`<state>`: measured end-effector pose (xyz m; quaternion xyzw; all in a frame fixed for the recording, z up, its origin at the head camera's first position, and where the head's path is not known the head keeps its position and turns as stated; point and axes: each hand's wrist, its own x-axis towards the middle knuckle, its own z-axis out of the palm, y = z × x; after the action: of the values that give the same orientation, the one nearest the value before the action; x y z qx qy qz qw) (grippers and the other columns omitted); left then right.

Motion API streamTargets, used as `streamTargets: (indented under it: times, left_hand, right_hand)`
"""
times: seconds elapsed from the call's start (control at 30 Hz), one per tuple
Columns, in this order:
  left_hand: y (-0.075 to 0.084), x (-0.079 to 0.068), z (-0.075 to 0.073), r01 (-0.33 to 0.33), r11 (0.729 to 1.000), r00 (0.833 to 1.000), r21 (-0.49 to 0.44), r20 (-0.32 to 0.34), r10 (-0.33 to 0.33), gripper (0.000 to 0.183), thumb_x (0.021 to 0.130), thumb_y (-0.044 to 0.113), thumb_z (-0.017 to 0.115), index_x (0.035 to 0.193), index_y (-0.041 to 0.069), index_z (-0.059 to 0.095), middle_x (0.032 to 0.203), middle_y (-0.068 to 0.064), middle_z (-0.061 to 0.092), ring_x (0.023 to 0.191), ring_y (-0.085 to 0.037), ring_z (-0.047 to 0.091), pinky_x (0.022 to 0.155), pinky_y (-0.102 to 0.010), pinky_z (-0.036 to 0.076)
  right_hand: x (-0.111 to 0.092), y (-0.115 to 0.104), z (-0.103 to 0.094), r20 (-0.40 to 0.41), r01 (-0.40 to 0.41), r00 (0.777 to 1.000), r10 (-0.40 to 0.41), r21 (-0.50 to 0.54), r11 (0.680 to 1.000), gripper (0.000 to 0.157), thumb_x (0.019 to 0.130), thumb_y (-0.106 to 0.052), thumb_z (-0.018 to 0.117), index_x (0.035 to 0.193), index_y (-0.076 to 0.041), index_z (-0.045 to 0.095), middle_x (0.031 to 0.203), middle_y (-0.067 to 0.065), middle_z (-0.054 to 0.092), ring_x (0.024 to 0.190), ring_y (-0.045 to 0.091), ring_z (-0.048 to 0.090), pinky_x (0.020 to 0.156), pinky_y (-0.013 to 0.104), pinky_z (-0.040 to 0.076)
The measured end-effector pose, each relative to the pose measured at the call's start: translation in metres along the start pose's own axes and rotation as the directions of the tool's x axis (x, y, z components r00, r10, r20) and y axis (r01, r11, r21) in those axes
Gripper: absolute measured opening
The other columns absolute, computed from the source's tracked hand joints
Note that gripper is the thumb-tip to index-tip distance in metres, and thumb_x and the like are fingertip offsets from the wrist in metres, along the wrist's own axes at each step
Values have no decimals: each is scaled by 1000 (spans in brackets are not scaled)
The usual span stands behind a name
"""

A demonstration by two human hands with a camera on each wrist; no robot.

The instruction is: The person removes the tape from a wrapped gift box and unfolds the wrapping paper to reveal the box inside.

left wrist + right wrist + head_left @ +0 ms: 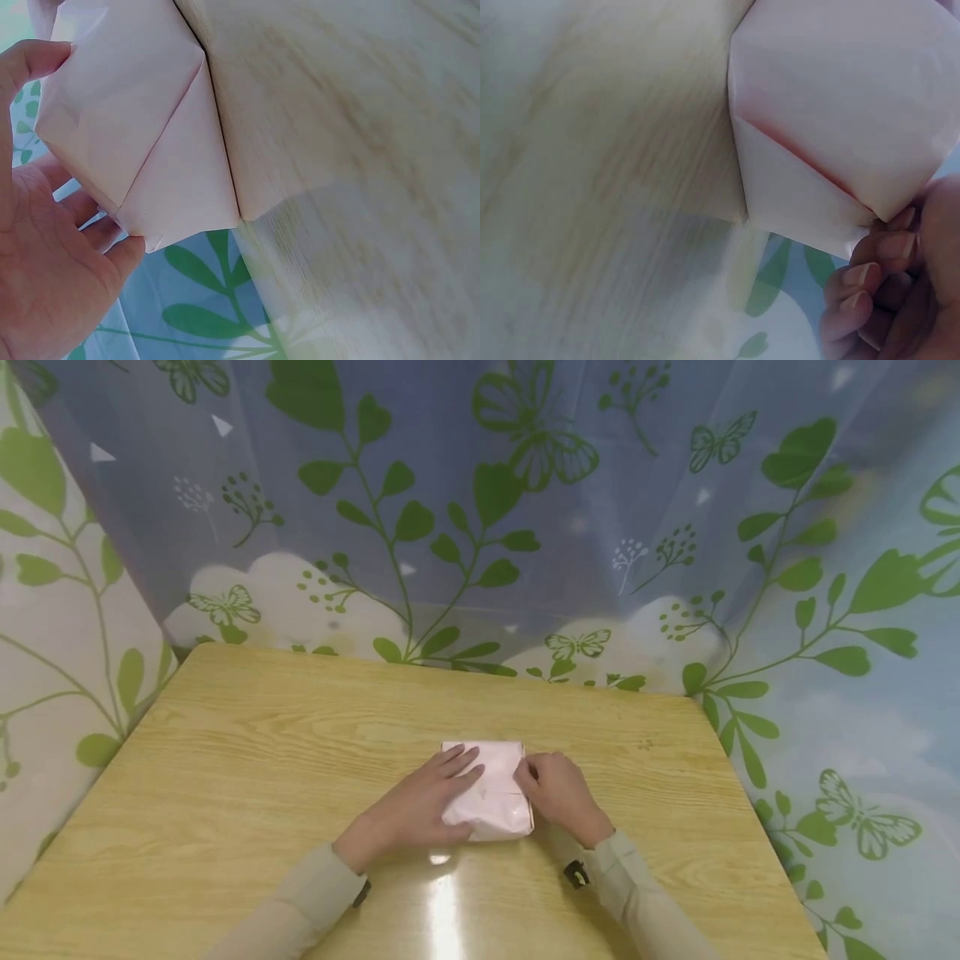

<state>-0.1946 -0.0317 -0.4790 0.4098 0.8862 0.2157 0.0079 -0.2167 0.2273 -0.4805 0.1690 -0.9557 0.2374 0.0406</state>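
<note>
A box-shaped package wrapped in pale pink paper (491,810) lies on the table, its top creased and its near side bulging slightly. My left hand (420,802) spreads over its left part, fingers on the top and thumb at the near left corner. In the left wrist view, the palm faces the package and a slanting paper fold (184,169) shows on its side. At the package's right edge, my right hand (558,789) has curled fingers and pinches the paper. The right wrist view shows these fingertips (892,246) right at the corner of a folded triangular flap (795,191).
The wood-grain table (262,760) extends on all sides of the package. A curtain with green leaves and butterflies (450,527) hangs along the back and both sides. Dark bands (577,874) sit at both wrists, by the light sleeves.
</note>
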Motion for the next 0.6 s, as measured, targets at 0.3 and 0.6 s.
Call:
streamTargets:
  times: [0.3,0.6]
  left_hand:
    - [-1,0,1,20,1000,1000,12,17,-20,81,95,54,56,156,5,38,167,-14,23,156,-35,19,127,-45,17]
    - [0,-1,0,13,1000,1000,-1,15,-13,80,96,53,57,156,4,38,167,-15,23,156,-35,19,127,-45,16]
  right_hand:
    - [-2,2,0,-12,10,1000,-9,60,998,52,106,-31,49,55,-21,46,48,-12,38,43,4,35,44,23,33]
    - [-1,2,1,-14,11,1000,-10,74,997,48,103,-20,50,55,-20,47,48,-12,39,43,4,35,44,22,32]
